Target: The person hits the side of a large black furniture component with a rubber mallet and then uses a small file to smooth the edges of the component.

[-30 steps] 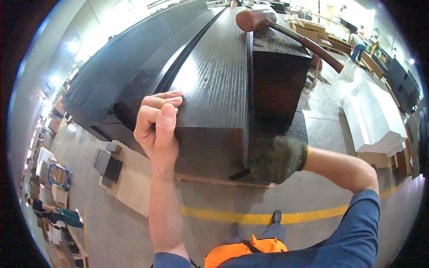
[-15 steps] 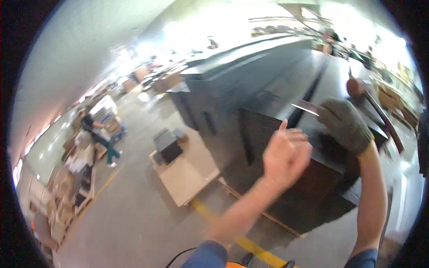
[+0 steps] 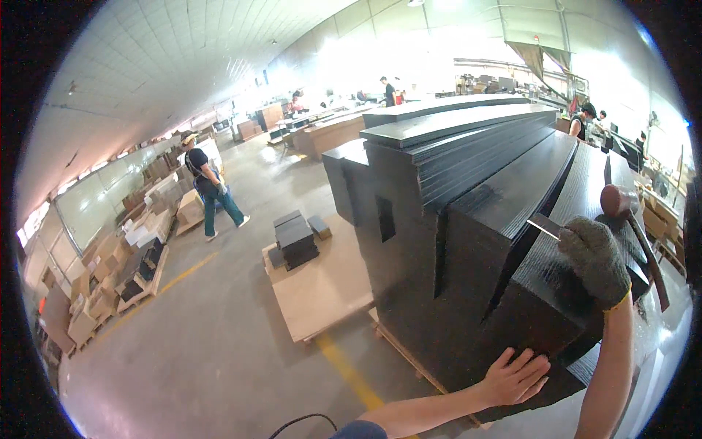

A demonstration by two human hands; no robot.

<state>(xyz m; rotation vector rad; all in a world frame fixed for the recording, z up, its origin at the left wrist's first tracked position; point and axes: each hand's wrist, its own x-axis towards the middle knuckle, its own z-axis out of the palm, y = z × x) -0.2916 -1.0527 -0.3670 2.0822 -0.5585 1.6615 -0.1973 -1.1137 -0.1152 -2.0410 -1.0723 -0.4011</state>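
My bare left hand lies flat with spread fingers against the lower end face of the stack of black boards. My right hand wears a dark grey knit glove and is closed round a flat metal blade. The blade juts out to the left over the top boards, and its handle is hidden in the glove. Just right of that hand, a mallet with a brown head rests on the stack, its dark handle slanting toward me.
A low pallet with a tan board bears small black blocks left of the stack. Farther left, a person walks near cartons along a yellow floor line. Other people stand beyond the stack.
My left hand has come down from above the boards and now lies on their end face. The view has shifted, and my right hand still grips the blade.
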